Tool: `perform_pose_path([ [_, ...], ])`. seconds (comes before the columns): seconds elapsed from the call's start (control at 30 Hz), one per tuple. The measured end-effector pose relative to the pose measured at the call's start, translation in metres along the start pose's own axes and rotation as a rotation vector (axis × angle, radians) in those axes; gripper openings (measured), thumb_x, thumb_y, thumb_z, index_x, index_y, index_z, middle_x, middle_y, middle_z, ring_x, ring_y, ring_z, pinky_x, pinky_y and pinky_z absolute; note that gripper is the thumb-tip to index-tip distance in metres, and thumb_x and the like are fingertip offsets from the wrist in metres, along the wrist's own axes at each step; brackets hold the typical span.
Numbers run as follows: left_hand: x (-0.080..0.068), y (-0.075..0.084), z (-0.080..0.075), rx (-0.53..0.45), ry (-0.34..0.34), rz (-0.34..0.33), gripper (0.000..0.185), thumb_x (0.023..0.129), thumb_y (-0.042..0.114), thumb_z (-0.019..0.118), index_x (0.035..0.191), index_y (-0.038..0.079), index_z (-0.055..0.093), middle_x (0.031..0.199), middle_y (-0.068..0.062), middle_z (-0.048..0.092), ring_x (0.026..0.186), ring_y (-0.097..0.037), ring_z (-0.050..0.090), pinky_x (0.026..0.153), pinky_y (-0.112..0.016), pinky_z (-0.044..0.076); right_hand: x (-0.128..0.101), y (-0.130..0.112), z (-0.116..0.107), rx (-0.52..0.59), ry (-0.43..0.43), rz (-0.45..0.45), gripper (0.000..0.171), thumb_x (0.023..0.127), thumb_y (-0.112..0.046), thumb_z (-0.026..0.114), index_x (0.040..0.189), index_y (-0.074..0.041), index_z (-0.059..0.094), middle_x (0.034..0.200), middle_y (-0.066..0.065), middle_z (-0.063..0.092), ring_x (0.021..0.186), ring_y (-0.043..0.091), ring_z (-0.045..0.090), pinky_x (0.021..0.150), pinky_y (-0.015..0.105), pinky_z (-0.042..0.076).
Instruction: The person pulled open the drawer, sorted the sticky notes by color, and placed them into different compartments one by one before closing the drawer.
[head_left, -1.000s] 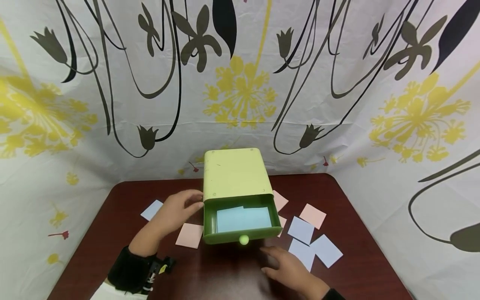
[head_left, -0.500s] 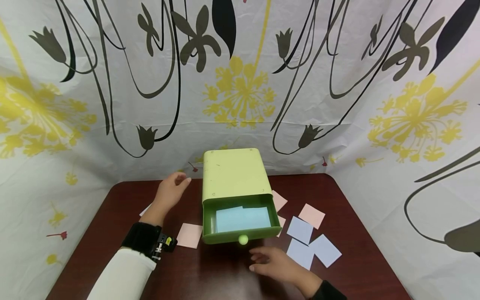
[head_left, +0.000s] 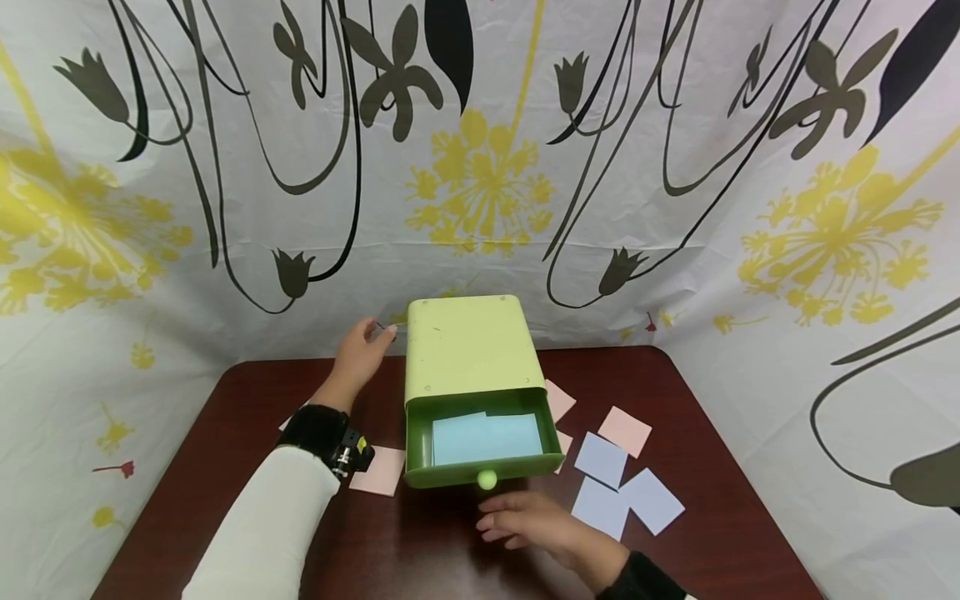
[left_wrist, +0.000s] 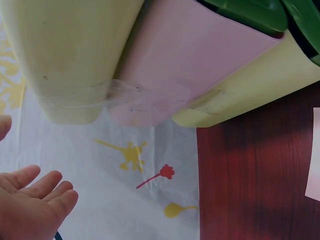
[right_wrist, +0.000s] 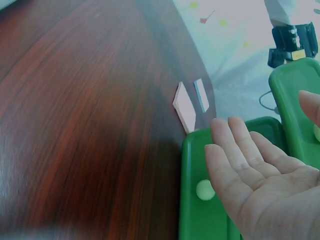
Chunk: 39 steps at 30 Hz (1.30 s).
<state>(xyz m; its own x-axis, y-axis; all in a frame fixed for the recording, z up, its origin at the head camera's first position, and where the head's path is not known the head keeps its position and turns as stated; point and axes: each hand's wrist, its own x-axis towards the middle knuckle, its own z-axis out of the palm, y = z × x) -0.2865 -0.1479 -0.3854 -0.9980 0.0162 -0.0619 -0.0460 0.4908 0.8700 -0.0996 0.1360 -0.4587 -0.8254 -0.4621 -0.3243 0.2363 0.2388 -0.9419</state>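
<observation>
A small drawer cabinet (head_left: 472, 346) with a pale yellow-green top stands on the table, its green top drawer (head_left: 420, 477) pulled out. Light blue paper pieces (head_left: 487, 439) lie inside that drawer. My left hand (head_left: 360, 354) is beside the cabinet's back left corner, fingers spread apart, holding nothing. The left wrist view shows the cabinet's stacked sections, a pink one (left_wrist: 185, 50) between two pale yellow ones, with clear tape (left_wrist: 80, 97) across their rear. My right hand (head_left: 528, 521) hovers palm inward before the drawer fronts, fingers loosely extended just below the round knob (head_left: 487, 479).
On the dark red table (head_left: 450, 558), several blue squares (head_left: 651, 502) and pink squares (head_left: 625, 432) lie right of the cabinet. A pink square (head_left: 380, 471) is left of it; another pale square behind my left forearm is mostly hidden. A patterned cloth (head_left: 480, 275) hangs around the table.
My left hand has left the cabinet's front left side and moved back to its rear left corner. The right hand has shifted left, closer under the knob. The cabinet stays put.
</observation>
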Motion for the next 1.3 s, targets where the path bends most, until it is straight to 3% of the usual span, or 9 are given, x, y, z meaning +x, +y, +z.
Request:
perform_pose_path([
  [0.53, 0.024, 0.013, 0.017, -0.07, -0.028, -0.035, 0.074, 0.099, 0.049, 0.045, 0.155, 0.011, 0.015, 0.16, -0.013, 0.018, 0.145, -0.034, 0.02, 0.113, -0.051, 0.027, 0.01, -0.01, 0.009, 0.249, -0.026, 0.099, 0.05, 0.095, -0.025, 0.054, 0.13, 0.01, 0.05, 0.117, 0.015, 0.066, 0.109, 0.031, 0.064, 0.094, 0.048, 0.05],
  [0.83, 0.029, 0.014, 0.019, -0.094, -0.052, -0.065, 0.074, 0.1, 0.045, 0.046, 0.156, 0.011, 0.012, 0.16, -0.013, 0.015, 0.146, -0.034, 0.017, 0.115, -0.05, 0.026, 0.012, -0.014, 0.011, 0.297, -0.034, 0.097, 0.05, 0.095, -0.026, 0.053, 0.131, 0.009, 0.051, 0.119, 0.018, 0.065, 0.109, 0.03, 0.064, 0.091, 0.042, 0.052],
  [1.1, 0.035, 0.015, 0.021, -0.103, -0.082, -0.035, 0.069, 0.101, 0.041, 0.046, 0.156, 0.014, 0.014, 0.16, -0.011, 0.017, 0.146, -0.033, 0.018, 0.115, -0.048, 0.026, 0.011, -0.021, 0.009, 0.33, -0.071, 0.081, 0.051, 0.099, -0.028, 0.048, 0.133, 0.01, 0.049, 0.124, 0.02, 0.062, 0.112, 0.028, 0.063, 0.092, 0.037, 0.051],
  [1.3, 0.04, 0.018, 0.023, -0.142, -0.119, -0.023, 0.06, 0.103, 0.037, 0.044, 0.155, 0.016, 0.022, 0.158, -0.01, 0.024, 0.145, -0.031, 0.021, 0.114, -0.047, 0.028, 0.01, -0.028, 0.007, 0.393, -0.041, 0.088, 0.054, 0.099, -0.034, 0.047, 0.129, 0.011, 0.05, 0.121, 0.018, 0.064, 0.109, 0.025, 0.064, 0.093, 0.035, 0.051],
])
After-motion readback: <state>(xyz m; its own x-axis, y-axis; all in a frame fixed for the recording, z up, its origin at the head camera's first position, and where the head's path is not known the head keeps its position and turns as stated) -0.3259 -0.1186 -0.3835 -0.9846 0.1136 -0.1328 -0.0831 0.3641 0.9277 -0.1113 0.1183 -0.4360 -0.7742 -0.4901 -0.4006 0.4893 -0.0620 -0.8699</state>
